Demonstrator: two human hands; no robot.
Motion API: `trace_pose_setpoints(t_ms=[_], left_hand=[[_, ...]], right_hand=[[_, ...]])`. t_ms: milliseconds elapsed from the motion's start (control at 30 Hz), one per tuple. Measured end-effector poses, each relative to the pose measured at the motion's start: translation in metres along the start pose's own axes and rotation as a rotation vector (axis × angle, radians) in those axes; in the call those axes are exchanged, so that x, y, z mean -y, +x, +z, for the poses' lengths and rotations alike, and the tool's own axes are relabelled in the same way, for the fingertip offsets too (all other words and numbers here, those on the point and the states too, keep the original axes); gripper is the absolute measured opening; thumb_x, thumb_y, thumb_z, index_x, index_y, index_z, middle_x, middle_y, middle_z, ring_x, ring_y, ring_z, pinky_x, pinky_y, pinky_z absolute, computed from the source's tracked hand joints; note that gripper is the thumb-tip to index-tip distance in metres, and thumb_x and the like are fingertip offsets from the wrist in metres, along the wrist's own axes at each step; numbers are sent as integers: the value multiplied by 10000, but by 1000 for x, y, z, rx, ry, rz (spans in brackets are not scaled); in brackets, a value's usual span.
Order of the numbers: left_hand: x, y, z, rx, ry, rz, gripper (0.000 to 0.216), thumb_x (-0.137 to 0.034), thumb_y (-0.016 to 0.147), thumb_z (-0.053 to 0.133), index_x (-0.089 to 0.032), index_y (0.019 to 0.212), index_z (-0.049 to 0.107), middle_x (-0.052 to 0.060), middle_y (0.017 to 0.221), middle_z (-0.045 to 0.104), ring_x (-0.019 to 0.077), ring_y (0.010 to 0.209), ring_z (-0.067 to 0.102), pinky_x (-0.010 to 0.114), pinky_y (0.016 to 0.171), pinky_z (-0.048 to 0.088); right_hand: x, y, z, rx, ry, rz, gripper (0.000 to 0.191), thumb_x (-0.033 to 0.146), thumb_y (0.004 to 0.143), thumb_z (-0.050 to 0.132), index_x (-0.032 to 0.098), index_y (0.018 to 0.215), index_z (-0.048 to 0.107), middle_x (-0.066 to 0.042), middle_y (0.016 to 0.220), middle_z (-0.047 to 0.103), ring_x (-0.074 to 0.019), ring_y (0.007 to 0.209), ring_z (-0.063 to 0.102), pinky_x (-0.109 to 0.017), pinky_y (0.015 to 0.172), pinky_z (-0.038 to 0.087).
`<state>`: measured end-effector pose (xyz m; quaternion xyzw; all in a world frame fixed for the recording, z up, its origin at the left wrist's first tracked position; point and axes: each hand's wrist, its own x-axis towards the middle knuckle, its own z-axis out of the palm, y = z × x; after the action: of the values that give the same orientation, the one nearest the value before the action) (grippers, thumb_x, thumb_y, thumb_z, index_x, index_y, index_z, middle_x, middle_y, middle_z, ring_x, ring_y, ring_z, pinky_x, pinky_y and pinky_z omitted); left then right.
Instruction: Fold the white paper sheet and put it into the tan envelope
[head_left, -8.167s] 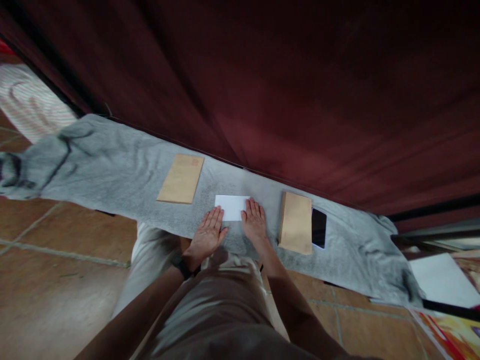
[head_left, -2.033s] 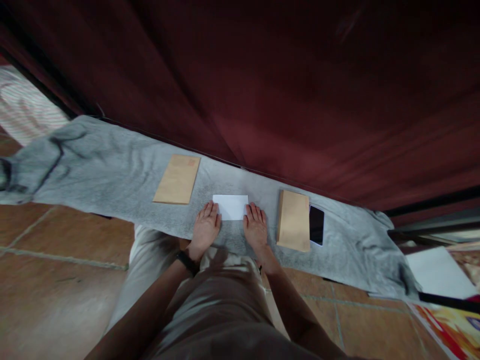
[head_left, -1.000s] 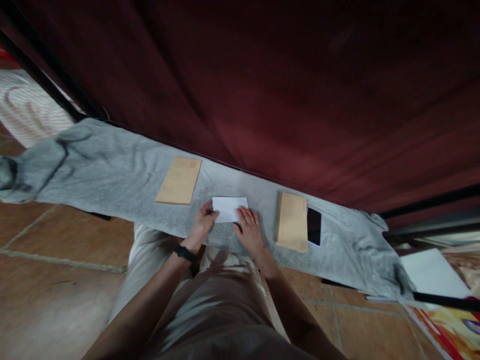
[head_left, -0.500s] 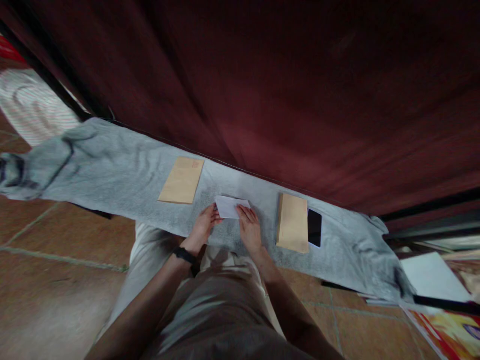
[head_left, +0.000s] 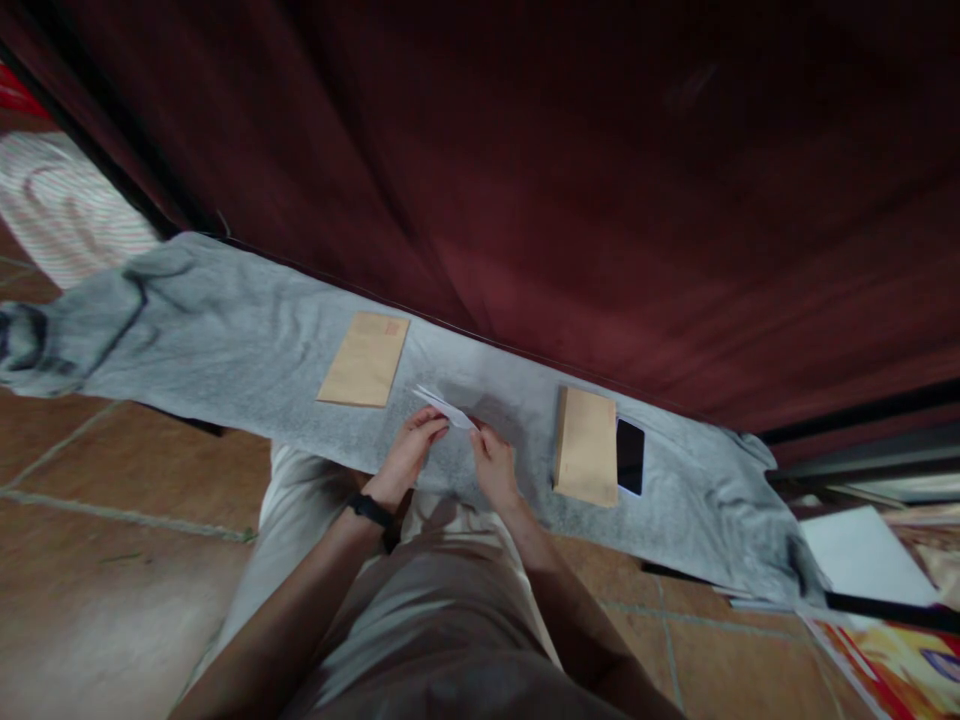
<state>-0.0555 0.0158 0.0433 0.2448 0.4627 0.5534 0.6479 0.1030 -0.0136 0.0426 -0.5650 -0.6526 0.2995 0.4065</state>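
Observation:
A folded white sheet of paper (head_left: 448,408) is held up at a tilt over the grey cloth, its layers showing apart at the left end. My left hand (head_left: 415,442) is closed on its near left edge, thumb on top. At the right end my right hand (head_left: 493,460) pinches the paper; some of its fingers are hidden behind. To the left lies a brown envelope (head_left: 364,362) with a small red print at its upper corner. On the right rests a stack of brown envelopes (head_left: 587,447), beside a dark-screened phone (head_left: 630,457).
The grey cloth (head_left: 247,330) covers a long narrow surface in front of me. A dark red curtain (head_left: 480,180) hangs along its far side. White sheets (head_left: 862,560) and a colourful printed packet (head_left: 900,660) lie at the lower right. Tiled floor (head_left: 112,590) shows below.
The white paper has gone from lying nearly flat to being lifted and tilted, seen more edge-on. My right hand has shifted from resting on top to pinching its right end.

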Motion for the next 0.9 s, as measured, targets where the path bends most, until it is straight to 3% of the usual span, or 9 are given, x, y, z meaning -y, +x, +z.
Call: trace_pose_setpoints(t_ms=[200,467,667,900], left_hand=[[4,3,-1,72,14,78,281,-324,626,884,-184,817,733,1,784,723,147,755,633,271,775,490],[-4,2,-3,97,161,126,305,-418,703,836,-202,863,692,-26,731,686,123,637,574,242,632,442],[-12,6,-7,126,327,149,360,-488,727,804,-193,883,670,-21,727,665,128,601,550,251,586,415],[-10,16,-15,134,421,168,358,-488,717,803,-194,880,680,-17,721,664,139,620,553,255,588,410]], right_hand=[[-5,-3,6,-69,209,145,330,467,983,502,246,946,743,11,804,725,-185,771,654,-284,765,524],[-6,0,3,-90,435,260,313,495,887,623,227,989,747,-6,870,757,-188,762,644,-291,729,529],[-4,10,-7,-174,576,266,382,489,824,696,215,1086,742,-42,1016,777,-208,897,669,-323,827,556],[-19,14,-11,-203,652,408,420,518,762,735,202,1038,723,-53,957,773,-193,767,670,-295,650,557]])
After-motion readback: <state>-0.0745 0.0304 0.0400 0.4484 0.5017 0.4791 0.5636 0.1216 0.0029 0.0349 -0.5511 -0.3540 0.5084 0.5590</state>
